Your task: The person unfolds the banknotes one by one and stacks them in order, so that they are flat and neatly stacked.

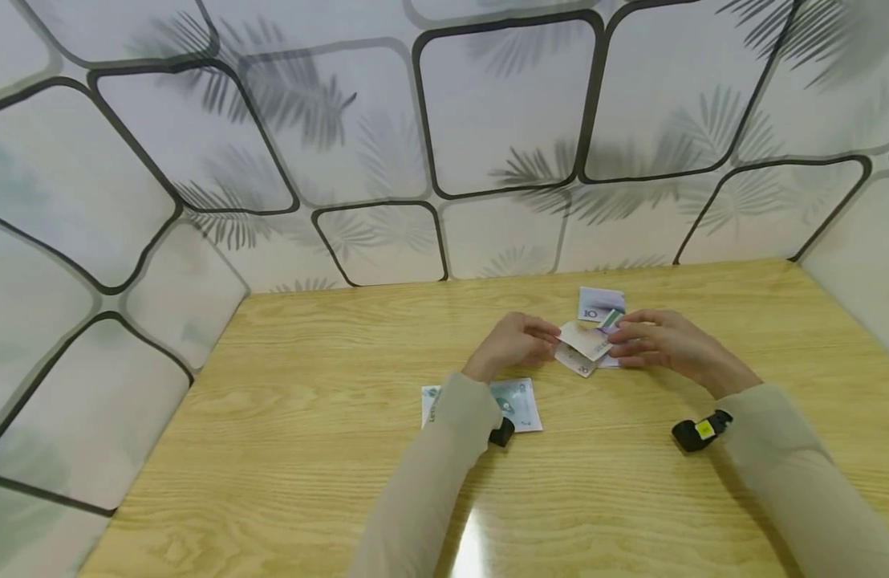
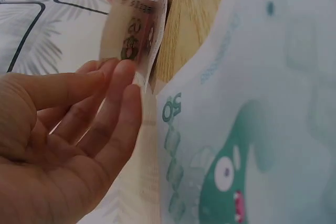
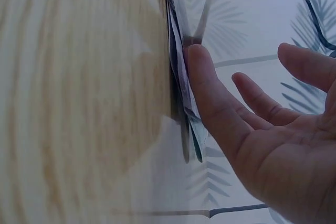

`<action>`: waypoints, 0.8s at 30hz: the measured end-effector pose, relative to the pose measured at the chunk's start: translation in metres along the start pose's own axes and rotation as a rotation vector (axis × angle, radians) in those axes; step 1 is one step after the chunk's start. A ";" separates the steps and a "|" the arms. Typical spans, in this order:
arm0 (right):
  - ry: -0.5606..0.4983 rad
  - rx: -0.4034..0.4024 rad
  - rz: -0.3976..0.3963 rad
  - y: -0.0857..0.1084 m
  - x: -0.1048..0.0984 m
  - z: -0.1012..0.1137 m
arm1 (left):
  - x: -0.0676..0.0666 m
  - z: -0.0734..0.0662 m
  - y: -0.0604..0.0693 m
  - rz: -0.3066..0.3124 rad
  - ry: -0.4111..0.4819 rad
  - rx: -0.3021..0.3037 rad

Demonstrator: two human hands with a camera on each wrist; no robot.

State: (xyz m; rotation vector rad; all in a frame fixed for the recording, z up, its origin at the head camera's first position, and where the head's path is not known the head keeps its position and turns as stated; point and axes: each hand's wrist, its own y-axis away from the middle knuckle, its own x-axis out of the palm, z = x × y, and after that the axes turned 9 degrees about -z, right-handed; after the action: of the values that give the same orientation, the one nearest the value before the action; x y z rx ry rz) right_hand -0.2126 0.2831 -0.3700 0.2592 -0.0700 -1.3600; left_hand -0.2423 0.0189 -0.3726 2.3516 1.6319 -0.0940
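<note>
My left hand (image 1: 515, 345) pinches the left edge of a pale brown play banknote (image 1: 587, 340) marked 50, between thumb and fingertips. That note is bent, with one flap raised off the table, as the left wrist view also shows. At its right side my right hand (image 1: 664, 345) has loosely spread fingers; in the right wrist view one fingertip touches the small stack of notes (image 3: 184, 87). Behind lies a purple note (image 1: 598, 302) marked 10, and a green-and-purple piece (image 1: 610, 321) sticks out between. A teal note (image 1: 518, 404) marked 50 lies under my left forearm.
The notes lie on a wood-grain table (image 1: 307, 417). A patterned white wall (image 1: 502, 225) borders its back and sides. Black wrist devices show at both cuffs, the right one (image 1: 700, 431) bearing a yellow label.
</note>
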 end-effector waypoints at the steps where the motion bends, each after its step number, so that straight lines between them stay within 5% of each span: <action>1: 0.003 -0.001 0.000 0.000 0.000 0.000 | 0.001 -0.001 0.000 -0.032 -0.024 0.026; 6: 0.073 -0.017 -0.010 0.000 0.002 0.000 | 0.005 -0.003 -0.002 -0.187 -0.086 0.122; 11: 0.115 -0.018 -0.006 0.001 0.006 0.001 | 0.006 -0.006 -0.003 -0.266 -0.073 0.156; 16: 0.082 -0.015 0.025 0.001 0.007 0.002 | 0.006 -0.007 -0.001 -0.303 -0.072 0.168; 24: 0.119 0.013 0.017 0.001 0.009 0.003 | 0.005 -0.007 0.000 -0.314 0.090 0.127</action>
State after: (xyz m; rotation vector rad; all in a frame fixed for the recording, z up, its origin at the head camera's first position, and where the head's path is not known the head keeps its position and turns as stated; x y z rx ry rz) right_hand -0.2101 0.2738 -0.3681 0.3494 0.0183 -1.3246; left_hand -0.2412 0.0251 -0.3668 2.1951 2.0864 -0.1604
